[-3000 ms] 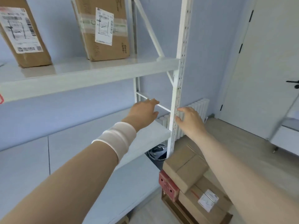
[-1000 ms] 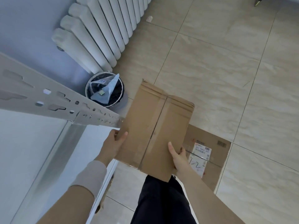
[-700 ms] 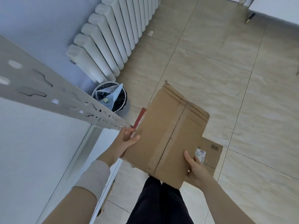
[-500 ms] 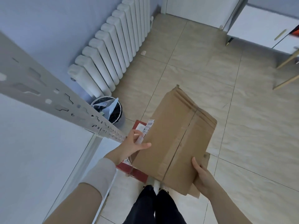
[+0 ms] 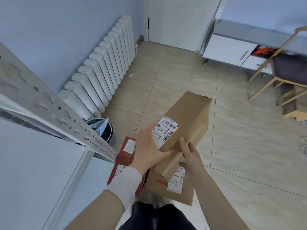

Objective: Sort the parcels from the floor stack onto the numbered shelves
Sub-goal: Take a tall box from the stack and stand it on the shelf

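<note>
Home rm: radiator [image 5: 106,67], door [image 5: 179,20], chair [image 5: 285,72], tile floor [image 5: 240,146].

Walls [image 5: 66,22]: were pale blue, plain.
Floor [image 5: 240,146]: was beige tile, thin dark joints.
Radiator [image 5: 106,67]: white, ribbed — ran along the left wall.
Door [image 5: 179,19]: white, stood at the far end.
Chair [image 5: 290,67]: wood frame, dark seat — at right.
</note>
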{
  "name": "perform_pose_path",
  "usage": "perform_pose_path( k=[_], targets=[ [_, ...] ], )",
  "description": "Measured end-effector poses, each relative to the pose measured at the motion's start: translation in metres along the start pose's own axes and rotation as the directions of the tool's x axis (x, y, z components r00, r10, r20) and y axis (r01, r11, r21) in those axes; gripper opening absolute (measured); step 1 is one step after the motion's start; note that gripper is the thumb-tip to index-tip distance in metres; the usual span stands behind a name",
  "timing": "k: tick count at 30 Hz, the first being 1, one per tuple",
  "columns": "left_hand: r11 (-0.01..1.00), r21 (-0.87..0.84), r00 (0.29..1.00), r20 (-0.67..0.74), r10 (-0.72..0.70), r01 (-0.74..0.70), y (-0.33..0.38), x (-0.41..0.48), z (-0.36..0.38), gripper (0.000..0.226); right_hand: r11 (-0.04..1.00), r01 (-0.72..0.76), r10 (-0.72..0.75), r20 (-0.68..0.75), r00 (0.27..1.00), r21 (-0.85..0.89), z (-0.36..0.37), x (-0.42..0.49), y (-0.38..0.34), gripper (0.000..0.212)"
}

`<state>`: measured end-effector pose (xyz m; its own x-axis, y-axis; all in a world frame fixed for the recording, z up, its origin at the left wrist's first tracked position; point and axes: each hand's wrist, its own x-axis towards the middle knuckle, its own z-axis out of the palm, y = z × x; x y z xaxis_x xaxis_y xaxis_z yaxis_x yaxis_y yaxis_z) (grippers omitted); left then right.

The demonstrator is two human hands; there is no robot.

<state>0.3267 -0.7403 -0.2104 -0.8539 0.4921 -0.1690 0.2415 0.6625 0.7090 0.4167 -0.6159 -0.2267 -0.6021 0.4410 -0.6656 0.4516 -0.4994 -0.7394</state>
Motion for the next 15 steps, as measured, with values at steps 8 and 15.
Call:
perform_pose_path(
  k=[8,15],
  targets=[
    [0.97,0.185,0.978,0.162,0.129,-0.158,0.01,-0.015,0.013,0.119,0.982,0.025,-0.029,0.017,0.999,0.188,-0.004,-0.012,0.002,0.058],
    [0.983,-0.174,0.942,0.335,0.008,0.054,0.002,-0.011,-0.003,0.074,0.98,-0.021,0.016,0.024,1.0,0.2,-0.019,-0.024,0.005,0.056]
  ],
)
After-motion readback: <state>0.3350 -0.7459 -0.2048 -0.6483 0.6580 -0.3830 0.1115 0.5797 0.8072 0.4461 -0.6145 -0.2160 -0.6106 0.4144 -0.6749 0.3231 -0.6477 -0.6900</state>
